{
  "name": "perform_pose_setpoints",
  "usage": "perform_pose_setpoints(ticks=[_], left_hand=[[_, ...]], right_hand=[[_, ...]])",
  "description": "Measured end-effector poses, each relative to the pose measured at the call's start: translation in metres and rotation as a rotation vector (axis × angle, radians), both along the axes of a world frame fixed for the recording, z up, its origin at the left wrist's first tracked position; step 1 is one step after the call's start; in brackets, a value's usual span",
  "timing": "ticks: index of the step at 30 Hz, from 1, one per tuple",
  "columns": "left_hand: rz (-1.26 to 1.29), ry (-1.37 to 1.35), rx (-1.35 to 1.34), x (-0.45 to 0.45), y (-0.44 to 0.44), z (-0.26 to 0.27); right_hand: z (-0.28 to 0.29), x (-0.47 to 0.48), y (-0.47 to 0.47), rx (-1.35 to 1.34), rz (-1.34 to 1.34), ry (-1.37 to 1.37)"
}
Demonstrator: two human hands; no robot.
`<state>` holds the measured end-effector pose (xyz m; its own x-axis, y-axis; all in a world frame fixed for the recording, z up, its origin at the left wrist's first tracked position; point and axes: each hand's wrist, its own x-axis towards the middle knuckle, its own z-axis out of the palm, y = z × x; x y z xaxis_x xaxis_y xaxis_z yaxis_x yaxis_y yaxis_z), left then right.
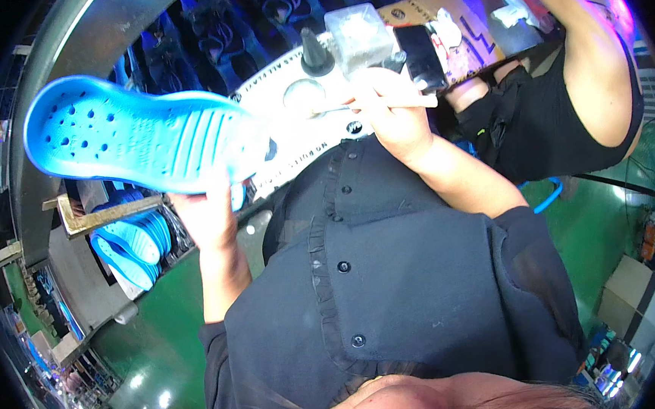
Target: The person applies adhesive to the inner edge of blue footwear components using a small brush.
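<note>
A bright blue foam insole (pixel 135 141), with round holes at one end and ridges across its middle, lies tilted in my left hand (pixel 211 215). The hand grips its near edge, and glare washes out the insole's right end. Between the fingers of my right hand (pixel 395 120) is a thin brush with a pale handle (pixel 414 102). Its tip points left, at the near rim of a small round dish (pixel 304 95). That dish sits on a white printed board (pixel 290 164) in front of me. Strong light hides the details around the brush tip.
Behind the dish stand a black cone-shaped nozzle (pixel 315 56) and a clear plastic box (pixel 360 34). A dark phone (pixel 421 55) lies beside printed cardboard (pixel 474 14). Stacked blue insoles (pixel 136 240) sit lower left, near a metal bracket (pixel 106 215). A co-worker's arm (pixel 595 83) is at right.
</note>
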<state>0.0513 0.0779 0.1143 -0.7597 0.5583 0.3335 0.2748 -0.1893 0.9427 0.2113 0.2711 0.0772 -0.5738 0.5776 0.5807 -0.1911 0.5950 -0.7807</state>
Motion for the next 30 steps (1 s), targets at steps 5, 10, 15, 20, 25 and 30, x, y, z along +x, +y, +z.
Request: perform_pose_setpoints(ticks=[5,10,15,20,25,30], left_hand=[[-0.259,-0.743,0.031,0.002,-0.024,0.028],[-0.503,-1.335,0.135,-0.002,-0.021,-0.008],[-0.481,-1.471,0.249,-0.01,-0.011,-0.033],[-0.489,-1.463,0.213,-0.012,-0.005,-0.034],[-0.454,-1.095,0.022,-0.01,-0.013,-0.035],[-0.789,-0.69,-0.231,0.009,0.039,0.049]], right_hand=[[-0.005,0.006,0.0,-0.193,0.006,-0.077],[0.003,0.014,0.001,-0.232,0.043,-0.071],[0.001,0.014,0.0,-0.142,0.081,-0.058],[0.0,0.016,-0.001,-0.129,0.063,-0.07],[-0.017,0.019,0.009,0.074,0.009,-0.054],[-0.013,0.025,0.018,0.052,0.028,-0.007]])
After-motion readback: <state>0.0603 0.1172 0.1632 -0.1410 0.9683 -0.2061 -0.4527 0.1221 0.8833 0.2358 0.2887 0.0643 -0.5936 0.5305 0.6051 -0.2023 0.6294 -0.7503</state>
